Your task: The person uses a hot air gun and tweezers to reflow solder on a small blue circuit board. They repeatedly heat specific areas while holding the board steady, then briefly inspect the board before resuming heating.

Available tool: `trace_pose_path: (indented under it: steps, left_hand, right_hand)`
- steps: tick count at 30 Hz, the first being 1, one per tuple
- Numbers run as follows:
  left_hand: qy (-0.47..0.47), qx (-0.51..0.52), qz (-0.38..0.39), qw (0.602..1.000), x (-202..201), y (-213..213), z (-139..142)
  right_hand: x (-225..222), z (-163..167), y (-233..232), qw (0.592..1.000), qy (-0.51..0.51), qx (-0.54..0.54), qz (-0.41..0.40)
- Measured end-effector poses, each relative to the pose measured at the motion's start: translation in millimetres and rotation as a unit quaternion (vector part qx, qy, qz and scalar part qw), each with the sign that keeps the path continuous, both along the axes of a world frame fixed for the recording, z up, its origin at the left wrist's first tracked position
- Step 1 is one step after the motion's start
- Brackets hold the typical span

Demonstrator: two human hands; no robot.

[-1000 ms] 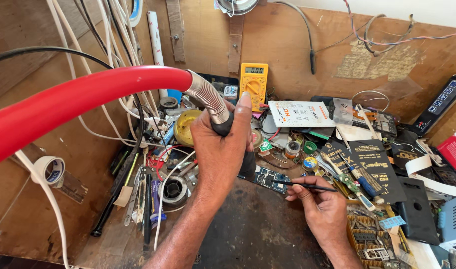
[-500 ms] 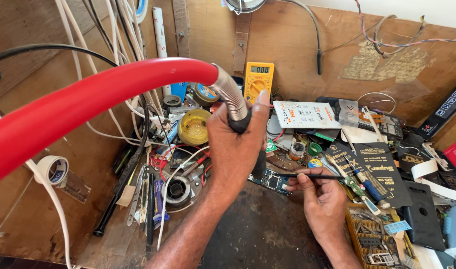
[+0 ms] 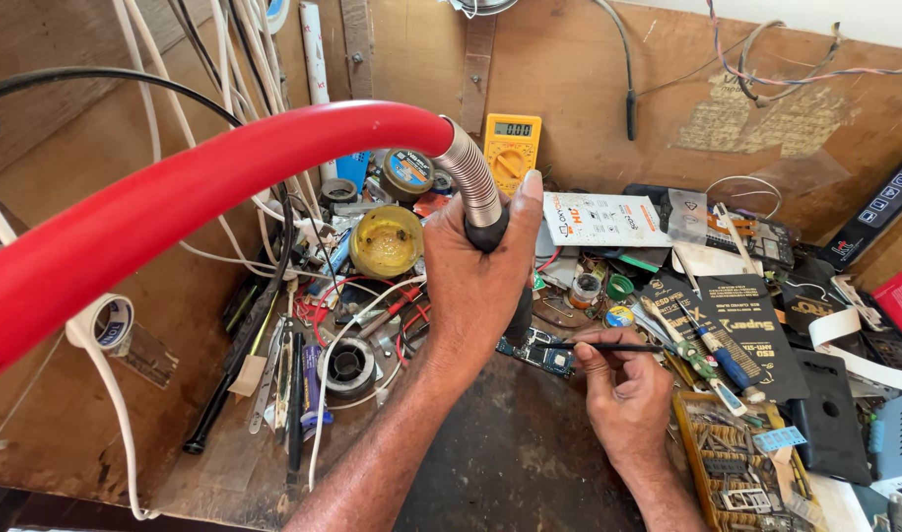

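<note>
At the far left, well away from both hands, a tape roll (image 3: 108, 323) is seen on the brown bench (image 3: 66, 414), with white cables (image 3: 224, 79) hanging above it. A thick red hose (image 3: 175, 197) is arched from the lower left across to the left hand (image 3: 475, 286); its ribbed metal end (image 3: 470, 172) runs down into a black handle (image 3: 490, 236). Left of that hand, a row of hand tools (image 3: 288, 384) is laid out, and a solder spool (image 3: 350, 363) rests just beside the wrist. Above them, close to the knuckles, a round yellow tin (image 3: 386, 240) is placed.

The left hand is closed in a fist around the black handle, the thumb raised along its side; the nozzle below is hidden by the palm. Behind the thumb tip, a yellow multimeter (image 3: 511, 148) is propped against the back wall.

Between the two hands a small circuit board (image 3: 539, 352) lies on the dark mat (image 3: 510, 453), just under the left hand and touching the right fingertips. The right hand (image 3: 623, 394) is pinched on a thin black tool (image 3: 618, 347), held level with its tip pointed away to the right.

Right of that hand, a blue-handled screwdriver (image 3: 717, 355) lies on black packets (image 3: 756, 335), with a tray of small parts (image 3: 736, 463) just beside the wrist. A white packet (image 3: 603, 219) is set above, near the left thumb.
</note>
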State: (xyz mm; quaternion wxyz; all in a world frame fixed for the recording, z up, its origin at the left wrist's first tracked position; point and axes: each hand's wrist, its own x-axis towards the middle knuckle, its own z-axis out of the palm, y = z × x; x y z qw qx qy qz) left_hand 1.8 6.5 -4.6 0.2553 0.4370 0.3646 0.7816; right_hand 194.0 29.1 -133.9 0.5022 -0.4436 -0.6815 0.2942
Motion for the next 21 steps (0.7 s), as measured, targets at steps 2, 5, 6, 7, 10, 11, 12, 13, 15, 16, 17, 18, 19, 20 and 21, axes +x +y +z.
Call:
trace_pose_path:
  steps: [2,5,6,7,10,11,12,13,15,16,17,18,19,20,21]
  left_hand:
    - [0.001,0.0,-0.001,1.0,0.2,0.0,-0.2]
    - [0.001,0.0,-0.003,1.0,-0.2,0.2,-0.4]
    - [0.001,-0.003,-0.004,1.0,-0.6,0.1,-0.6]
    - [0.0,-0.006,-0.005,1.0,-0.4,-0.4,-1.0]
    - [0.006,0.004,0.005,1.0,0.8,0.8,-1.2]
    - [0.004,0.002,0.004,1.0,0.5,0.4,-1.5]
    - [0.001,0.0,0.002,1.0,1.0,1.4,-1.7]
    - [-0.001,-0.002,0.0,1.0,1.0,2.0,-1.8]
    - [-0.002,-0.004,-0.002,1.0,0.2,2.7,-2.5]
    - [-0.003,-0.005,-0.002,1.0,0.5,4.2,-2.5]
    - [-0.003,-0.002,-0.002,1.0,0.7,4.7,-2.7]
    - [-0.003,0.0,-0.002,1.0,0.9,5.0,-3.2]
    - [-0.004,0.002,-0.001,1.0,0.6,4.8,-3.7]
    - [-0.001,0.003,0.001,1.0,1.2,5.7,-3.8]
    - [0.002,0.003,0.003,1.0,1.2,6.2,-3.7]
  right_hand:
    - [-0.2,0.0,-0.8,1.0,-0.004,0.0,-0.001]
    - [-1.0,1.5,-1.0,1.0,-0.016,-0.002,-0.002]
    - [-1.6,2.1,-1.5,1.0,-0.021,-0.004,-0.001]
    - [-1.6,3.0,-2.6,1.0,-0.027,-0.005,-0.002]
    - [-1.7,5.6,-3.4,1.0,-0.03,0.006,-0.001]
    - [-2.0,6.1,-4.3,0.999,-0.035,0.002,-0.004]
    - [-1.6,6.6,-4.0,0.999,-0.04,-0.002,-0.008]
    - [-1.7,6.7,-4.1,0.999,-0.045,-0.006,-0.012]
    - [-3.0,5.8,-4.6,1.0,-0.026,-0.007,-0.004]
    - [-3.0,5.6,-3.5,1.0,-0.017,-0.007,0.0]
    - [-3.0,5.4,-3.3,1.0,-0.011,-0.002,0.005]
    - [-2.9,4.9,-3.4,1.0,-0.006,0.002,0.011]
    - [-3.2,4.4,-4.1,1.0,-0.001,0.007,0.016]
    - [-2.5,4.5,-3.7,1.0,-0.002,0.006,0.015]
    - [-2.4,4.6,-3.4,1.0,-0.003,0.005,0.014]
